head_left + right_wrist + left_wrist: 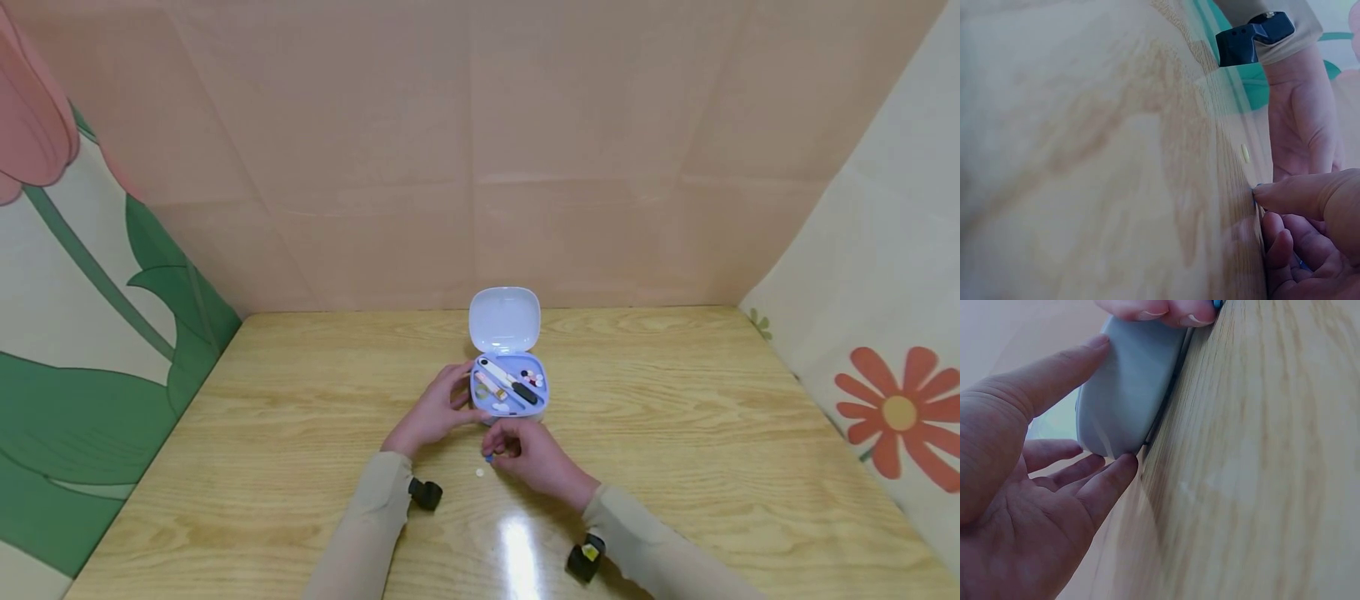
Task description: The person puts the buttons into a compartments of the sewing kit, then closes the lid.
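Observation:
A small lavender case stands on the table with its pale lid raised. My left hand holds it at the near left corner, thumb along the front and fingers at the side; the left wrist view shows thumb and fingertips on the case's smooth wall. Just in front of the case, my right hand pinches a tiny blue piece between thumb and finger, low over the wood. Its kind is too small to tell. Near it lies a small white disc.
Inside the case are a white and black slim tool, a small pinkish piece, several small dark and white rounds and white bits. The wooden table reaches to a draped pink backdrop.

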Action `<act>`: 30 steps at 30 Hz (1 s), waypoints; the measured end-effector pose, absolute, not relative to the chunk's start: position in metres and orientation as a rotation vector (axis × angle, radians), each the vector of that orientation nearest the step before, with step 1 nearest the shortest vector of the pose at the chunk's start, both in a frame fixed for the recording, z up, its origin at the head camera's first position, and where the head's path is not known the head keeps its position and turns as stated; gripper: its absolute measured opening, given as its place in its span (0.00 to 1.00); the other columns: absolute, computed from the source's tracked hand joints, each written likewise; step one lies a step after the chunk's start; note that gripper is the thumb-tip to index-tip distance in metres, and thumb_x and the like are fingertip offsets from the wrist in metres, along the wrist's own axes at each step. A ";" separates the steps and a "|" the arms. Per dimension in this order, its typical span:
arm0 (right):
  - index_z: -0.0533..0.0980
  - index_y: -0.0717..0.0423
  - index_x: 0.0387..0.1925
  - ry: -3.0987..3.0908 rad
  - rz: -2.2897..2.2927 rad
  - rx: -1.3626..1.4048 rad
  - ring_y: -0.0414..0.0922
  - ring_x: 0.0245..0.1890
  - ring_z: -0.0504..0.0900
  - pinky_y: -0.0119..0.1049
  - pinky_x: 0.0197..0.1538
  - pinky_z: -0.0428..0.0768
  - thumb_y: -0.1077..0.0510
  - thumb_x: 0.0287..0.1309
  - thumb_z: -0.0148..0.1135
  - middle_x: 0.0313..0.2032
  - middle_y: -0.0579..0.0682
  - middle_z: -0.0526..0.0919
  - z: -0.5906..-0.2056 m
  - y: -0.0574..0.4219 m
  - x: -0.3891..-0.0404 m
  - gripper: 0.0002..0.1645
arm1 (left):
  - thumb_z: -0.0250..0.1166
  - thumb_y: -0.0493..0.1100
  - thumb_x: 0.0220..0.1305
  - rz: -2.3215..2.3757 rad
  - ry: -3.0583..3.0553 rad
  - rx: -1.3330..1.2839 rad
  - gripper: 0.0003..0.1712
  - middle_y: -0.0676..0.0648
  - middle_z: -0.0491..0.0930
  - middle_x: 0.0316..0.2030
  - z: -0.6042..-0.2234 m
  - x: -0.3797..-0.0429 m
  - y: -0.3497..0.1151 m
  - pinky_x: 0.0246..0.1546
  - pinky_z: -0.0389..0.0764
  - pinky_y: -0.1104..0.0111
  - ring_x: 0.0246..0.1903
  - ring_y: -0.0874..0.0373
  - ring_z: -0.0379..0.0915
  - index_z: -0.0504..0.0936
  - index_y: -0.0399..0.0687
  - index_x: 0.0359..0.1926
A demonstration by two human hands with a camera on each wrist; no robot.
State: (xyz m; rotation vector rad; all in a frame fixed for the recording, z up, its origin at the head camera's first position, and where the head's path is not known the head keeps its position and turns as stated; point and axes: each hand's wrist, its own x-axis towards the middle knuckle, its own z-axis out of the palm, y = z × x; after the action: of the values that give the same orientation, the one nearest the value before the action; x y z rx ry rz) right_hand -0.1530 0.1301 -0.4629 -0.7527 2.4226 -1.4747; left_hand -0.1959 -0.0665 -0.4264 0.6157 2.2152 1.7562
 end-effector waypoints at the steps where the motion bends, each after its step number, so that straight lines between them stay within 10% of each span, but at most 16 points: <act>1: 0.79 0.60 0.35 2.422 -1.474 -0.752 0.46 0.36 0.79 0.30 0.36 0.81 0.74 0.49 0.66 0.34 0.50 0.82 -0.463 0.130 -0.153 0.12 | 0.69 0.29 0.55 1.754 2.217 0.614 0.46 0.32 0.56 0.65 -0.426 -0.196 -0.067 0.67 0.61 0.51 0.66 0.39 0.53 0.53 0.31 0.70; 30: 0.79 0.65 0.35 2.426 -1.514 -0.723 0.53 0.35 0.80 0.32 0.35 0.81 0.74 0.52 0.64 0.33 0.57 0.83 -0.459 0.131 -0.151 0.08 | 0.72 0.36 0.53 1.708 2.314 0.631 0.48 0.42 0.60 0.63 -0.458 -0.211 -0.067 0.64 0.67 0.62 0.65 0.46 0.58 0.57 0.44 0.72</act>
State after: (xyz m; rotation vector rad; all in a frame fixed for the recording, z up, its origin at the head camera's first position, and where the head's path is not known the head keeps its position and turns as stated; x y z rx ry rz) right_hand -0.1508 0.1305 -0.4590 -0.7235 2.4264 -1.5136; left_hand -0.2111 -0.0666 -0.4582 0.6306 2.3142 1.7085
